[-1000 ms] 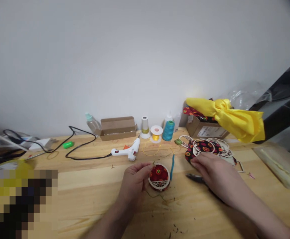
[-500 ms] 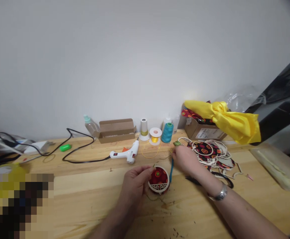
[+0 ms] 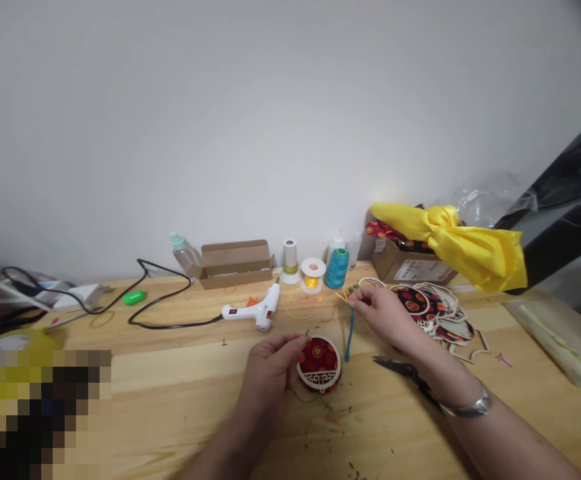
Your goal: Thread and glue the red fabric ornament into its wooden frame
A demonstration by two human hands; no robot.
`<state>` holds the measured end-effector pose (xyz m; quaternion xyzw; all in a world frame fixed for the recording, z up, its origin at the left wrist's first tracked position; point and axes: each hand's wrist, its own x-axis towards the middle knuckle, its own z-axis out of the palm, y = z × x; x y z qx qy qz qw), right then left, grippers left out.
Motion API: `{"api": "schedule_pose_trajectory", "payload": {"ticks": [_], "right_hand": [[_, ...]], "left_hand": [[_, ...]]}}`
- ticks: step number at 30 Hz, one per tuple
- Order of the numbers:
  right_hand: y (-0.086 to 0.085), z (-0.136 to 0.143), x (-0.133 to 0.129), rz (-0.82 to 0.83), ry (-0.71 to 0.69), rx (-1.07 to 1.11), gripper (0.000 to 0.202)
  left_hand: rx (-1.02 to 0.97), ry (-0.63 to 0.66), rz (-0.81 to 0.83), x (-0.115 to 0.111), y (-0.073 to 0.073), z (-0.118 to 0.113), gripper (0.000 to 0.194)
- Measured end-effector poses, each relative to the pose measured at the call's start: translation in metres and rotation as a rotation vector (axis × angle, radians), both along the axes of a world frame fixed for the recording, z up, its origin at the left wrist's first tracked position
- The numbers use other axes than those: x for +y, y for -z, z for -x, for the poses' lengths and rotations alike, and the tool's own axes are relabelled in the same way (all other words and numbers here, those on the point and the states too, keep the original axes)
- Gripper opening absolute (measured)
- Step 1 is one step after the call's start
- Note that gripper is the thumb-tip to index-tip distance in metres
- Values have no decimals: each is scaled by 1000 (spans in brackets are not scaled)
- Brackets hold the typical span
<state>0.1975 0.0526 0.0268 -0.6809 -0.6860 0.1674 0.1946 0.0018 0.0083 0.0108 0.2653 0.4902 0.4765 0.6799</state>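
Observation:
My left hand pinches the left edge of a round ornament, dark red patterned fabric in a pale cut-out frame with a small loop at its lower edge. Thin greenish cord trails beneath it. To the right of the ornament, my right hand is closed with thumb and fingertips on a small blue tassel, which hangs down from them. Short yellow cord ends stick out above the tassel's top. Dark-handled scissors lie on the table, partly hidden under my right forearm.
A white glue gun with a black cable lies left of centre. Behind stand a cardboard box, a yellow cord spool and a blue thread cone. Frames and fabric discs are piled right, before a carton with yellow cloth.
My right hand has turned and its wrist has shifted right and down, showing more of the tassel and yellow cord ends. My left hand keeps its hold on the ornament.

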Motion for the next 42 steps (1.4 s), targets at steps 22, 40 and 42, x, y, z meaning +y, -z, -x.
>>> {"api": "schedule_pose_trajectory", "payload": {"ticks": [22,40,42], "right_hand": [[-6,19,-20,44,-37,799,14],[15,42,-47,-338,-387,-75,22],[10,45,-51,-324,-421,-15,21]], "left_hand": [[-339,133,86,6,-1,8,16],[-308,118,112,3,-2,7,18],[-314,109,122,3,-4,8,19]]}}
